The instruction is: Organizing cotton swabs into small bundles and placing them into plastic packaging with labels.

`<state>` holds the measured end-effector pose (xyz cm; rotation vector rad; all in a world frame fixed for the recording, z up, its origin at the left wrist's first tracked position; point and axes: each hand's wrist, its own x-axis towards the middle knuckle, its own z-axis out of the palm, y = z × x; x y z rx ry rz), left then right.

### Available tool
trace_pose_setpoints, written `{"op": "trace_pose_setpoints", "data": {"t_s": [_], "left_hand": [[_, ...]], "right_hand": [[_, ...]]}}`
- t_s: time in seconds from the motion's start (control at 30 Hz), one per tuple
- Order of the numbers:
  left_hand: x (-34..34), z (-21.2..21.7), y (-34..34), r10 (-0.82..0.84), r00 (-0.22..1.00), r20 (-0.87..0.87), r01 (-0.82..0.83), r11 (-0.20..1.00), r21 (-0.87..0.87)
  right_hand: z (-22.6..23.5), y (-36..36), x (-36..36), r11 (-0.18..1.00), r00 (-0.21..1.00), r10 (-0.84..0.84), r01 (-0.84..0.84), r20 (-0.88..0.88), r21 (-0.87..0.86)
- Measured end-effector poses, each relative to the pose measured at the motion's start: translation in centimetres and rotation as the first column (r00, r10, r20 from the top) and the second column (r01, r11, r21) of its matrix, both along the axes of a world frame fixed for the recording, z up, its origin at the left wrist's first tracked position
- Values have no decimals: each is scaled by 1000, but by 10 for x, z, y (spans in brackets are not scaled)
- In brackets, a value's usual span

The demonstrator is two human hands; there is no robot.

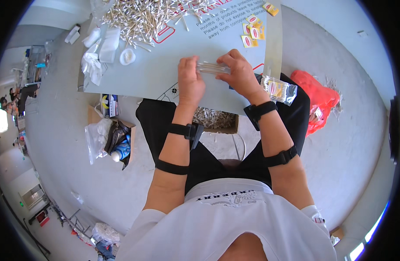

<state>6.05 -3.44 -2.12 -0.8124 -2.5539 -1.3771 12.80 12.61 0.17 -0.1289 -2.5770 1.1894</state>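
Observation:
My left hand (190, 80) and my right hand (239, 71) both grip a small clear plastic packet of thin sticks (212, 67), held flat between them over the near edge of a grey board (165, 74). A big loose heap of cotton swabs (143, 17) lies at the far side of the board. Small yellow-and-red labels (253, 32) lie at the board's right side. A stack of filled clear packets with labels (279, 89) rests on my right thigh.
White pads and a small white dish (127, 56) sit at the board's left edge. A cardboard box of swabs (215, 118) is under the board. An open box with bags and a bottle (115, 139) stands on the floor left; a red bag (317, 93) lies right.

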Motion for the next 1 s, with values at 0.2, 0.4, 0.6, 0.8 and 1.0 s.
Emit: {"op": "trace_pose_setpoints", "data": {"t_s": [0.2, 0.4, 0.6, 0.8, 1.0], "left_hand": [[-7, 1, 12, -33, 999, -22, 32, 999, -42], [-81, 21, -7, 10, 972, 233, 53, 964, -260], [-57, 44, -3, -267, 906, 328, 330, 931, -153], [-34, 33, 5, -246, 943, 226, 299, 923, -243], [-44, 28, 7, -261, 939, 223, 319, 903, -288]], "right_hand": [[2, 4, 9, 988, 992, -39, 56, 121, -142], [6, 15, 21, 947, 983, -96, 138, 154, -290], [8, -8, 28, 988, 992, -106, 113, 75, -103], [-1, -14, 18, 984, 995, -98, 97, 0, 150], [3, -11, 35, 969, 996, 71, -83, 59, 232]]}}
